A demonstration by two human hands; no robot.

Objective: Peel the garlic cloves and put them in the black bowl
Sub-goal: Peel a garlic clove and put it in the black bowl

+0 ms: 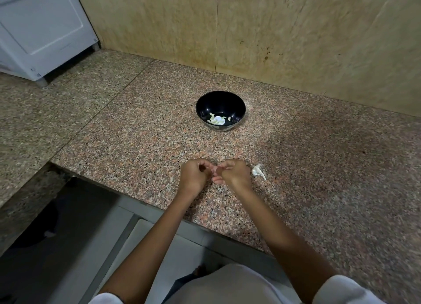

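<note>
The black bowl (220,100) stands on the granite counter, with several peeled garlic cloves (216,119) lying at its bottom. Nearer the counter's front edge my left hand (194,175) and my right hand (234,173) meet with curled fingers. Between them they pinch a small garlic clove (214,170), mostly hidden by the fingers. A white piece of garlic with papery skin (257,171) lies on the counter just right of my right hand.
The speckled granite counter (141,130) runs back to a tan stone wall (296,42). A white appliance (38,30) stands at the back left. The counter's front edge drops to the floor at lower left.
</note>
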